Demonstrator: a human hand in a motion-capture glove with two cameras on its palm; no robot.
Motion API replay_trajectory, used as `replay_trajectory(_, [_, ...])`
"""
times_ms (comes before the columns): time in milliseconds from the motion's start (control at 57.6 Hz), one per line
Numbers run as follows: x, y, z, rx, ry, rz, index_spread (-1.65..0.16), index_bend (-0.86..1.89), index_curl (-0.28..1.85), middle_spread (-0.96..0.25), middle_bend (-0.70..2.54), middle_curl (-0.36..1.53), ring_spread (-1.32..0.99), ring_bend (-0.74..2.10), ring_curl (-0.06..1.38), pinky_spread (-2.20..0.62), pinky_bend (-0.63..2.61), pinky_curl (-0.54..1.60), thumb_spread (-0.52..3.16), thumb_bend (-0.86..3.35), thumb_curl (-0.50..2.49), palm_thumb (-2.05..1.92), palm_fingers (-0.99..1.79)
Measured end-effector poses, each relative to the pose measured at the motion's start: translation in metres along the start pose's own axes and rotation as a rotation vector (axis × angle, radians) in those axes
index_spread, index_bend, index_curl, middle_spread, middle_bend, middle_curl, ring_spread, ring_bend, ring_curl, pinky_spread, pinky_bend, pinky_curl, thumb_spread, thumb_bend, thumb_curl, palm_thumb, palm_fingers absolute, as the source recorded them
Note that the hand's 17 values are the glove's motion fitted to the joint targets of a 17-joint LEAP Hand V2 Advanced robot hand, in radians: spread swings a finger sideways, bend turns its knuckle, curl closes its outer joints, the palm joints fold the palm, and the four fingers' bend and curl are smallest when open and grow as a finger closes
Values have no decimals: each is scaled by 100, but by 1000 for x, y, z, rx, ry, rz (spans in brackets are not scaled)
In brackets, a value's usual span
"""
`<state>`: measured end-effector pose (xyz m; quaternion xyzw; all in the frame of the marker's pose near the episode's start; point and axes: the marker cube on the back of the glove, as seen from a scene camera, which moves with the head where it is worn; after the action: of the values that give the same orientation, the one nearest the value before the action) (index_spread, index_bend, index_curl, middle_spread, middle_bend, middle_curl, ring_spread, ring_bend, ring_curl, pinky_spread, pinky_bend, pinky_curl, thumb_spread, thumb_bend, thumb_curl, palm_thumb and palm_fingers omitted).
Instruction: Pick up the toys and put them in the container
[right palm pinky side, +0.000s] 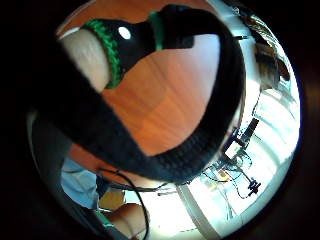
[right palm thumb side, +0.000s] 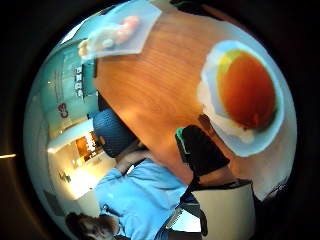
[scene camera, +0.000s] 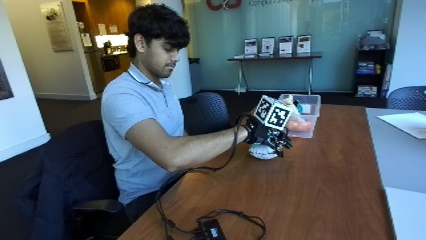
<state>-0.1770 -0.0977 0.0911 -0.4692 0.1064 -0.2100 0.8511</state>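
My hand (scene camera: 267, 134) hung above the table (scene camera: 319, 185), fingers seemingly curled around a white-and-orange toy (right palm thumb side: 245, 95). The container (scene camera: 303, 116) sat just beyond, near the far edge; a slip could drop the toy short.

Partial lettering on glass wall (scene camera: 279, 20), perhaps "Comp", otherwise nothing legible

Toy (scene camera: 263, 151) under hand (scene camera: 266, 134), before container (scene camera: 303, 116)
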Motion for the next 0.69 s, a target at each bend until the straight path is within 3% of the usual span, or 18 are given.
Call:
replay_trajectory(139, [-5, -13, 23, 92, -66, -64, -33, 8, 28, 4, 15, 20, 2, 27, 29, -5, 125, 37, 150, 6, 37, 13, -2])
replay_trajectory(226, [-5, -16, 10, 307, -144, -87, -30, 16, 26, 4, 21, 22, -6, 62, 34, -19, 122, 35, 167, 22, 41, 35, 49])
replay_trajectory(312, [1, -12, -3, 391, -182, -104, -28, 23, 29, 2, 28, 25, -15, 82, 41, -27, 115, 33, 156, 36, 52, 62, 87])
replay_trajectory(486, [14, -6, -38, 470, -256, -72, -24, 27, 38, -1, 35, 32, -22, 91, 50, -35, 105, 36, 135, 36, 65, 80, 97])
replay_trajectory(694, [1, -14, -128, 586, -283, -76, -22, 25, 43, -3, 35, 36, -26, 90, 53, -38, 103, 38, 118, 34, 75, 86, 98])
